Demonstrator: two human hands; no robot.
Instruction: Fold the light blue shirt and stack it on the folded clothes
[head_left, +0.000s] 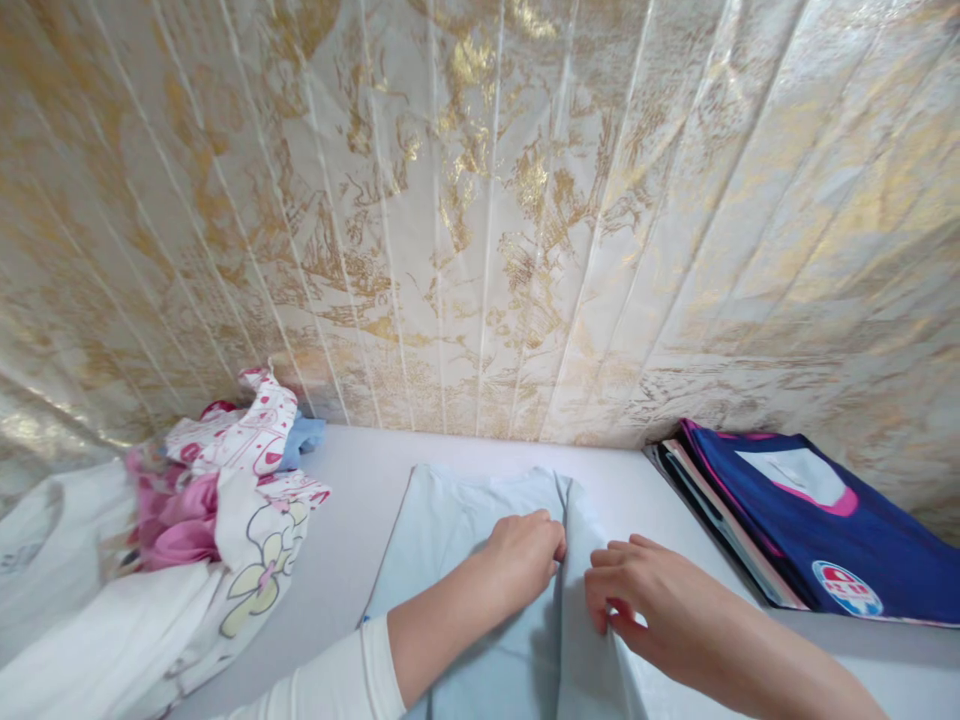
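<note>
A light blue shirt (pixel 465 520) lies flat in front of me, its neckline at the far end. Its right side is folded over, leaving a long straight crease. My left hand (pixel 525 560) is closed at that crease, knuckles up, fingertips on the cloth. Just to the right, my right hand (pixel 637 595) bends its fingers and thumb around the outer folded edge of the same shirt. The near end of the shirt runs out of the picture below.
On the left is a loose heap of white, pink and printed clothes (pixel 180 560). A stack of folded garments stands on the right, topped by a navy one (pixel 795 560) with pink trim. Behind the white tabletop (pixel 352 500) rises a gold-patterned wall (pixel 480 220).
</note>
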